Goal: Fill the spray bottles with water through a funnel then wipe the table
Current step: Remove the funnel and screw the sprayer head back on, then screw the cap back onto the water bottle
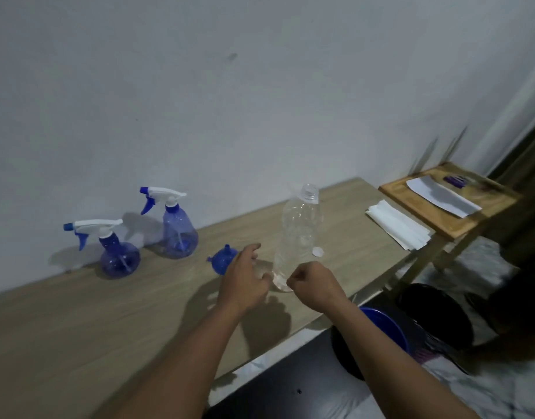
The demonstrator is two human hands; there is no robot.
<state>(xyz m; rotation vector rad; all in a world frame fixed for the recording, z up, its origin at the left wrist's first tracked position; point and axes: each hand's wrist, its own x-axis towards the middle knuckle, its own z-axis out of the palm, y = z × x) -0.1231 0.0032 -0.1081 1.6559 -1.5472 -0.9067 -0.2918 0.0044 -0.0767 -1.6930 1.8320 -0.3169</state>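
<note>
1. On the tabletop (79,328), against the far wall at the left, the near spray bottle (118,255) and the far spray bottle (179,231) stand upright with their trigger heads on. Through the blue tint I cannot tell how much water they hold.
2. The blue funnel (222,261) lies on its side between the spray bottles and the clear water bottle (299,231). That bottle stands uncapped in the middle, with its cap (318,252) just to its right, and it looks close to empty.
3. The left hand (245,282) hovers just beside the funnel, its fingers loosely extended and gripping nothing. The right hand (313,287) is at the near side of the water bottle's base with its fingers curled in, and I see nothing in them.
4. With the heads on and the funnel lying idle, the filling could be finished or not yet begun. The wiping is plainly still to do, since the folded white cloth (399,225) lies flat at the far right end.
5. The widest open room is over the near left of the tabletop. The near edge runs under the forearms, with a blue basin (387,325) and a black bin (435,313) on the floor below it. A wooden side table (441,222) stands just beside the right end. The tall, light water bottle would probably tip at a careless brush.
</note>
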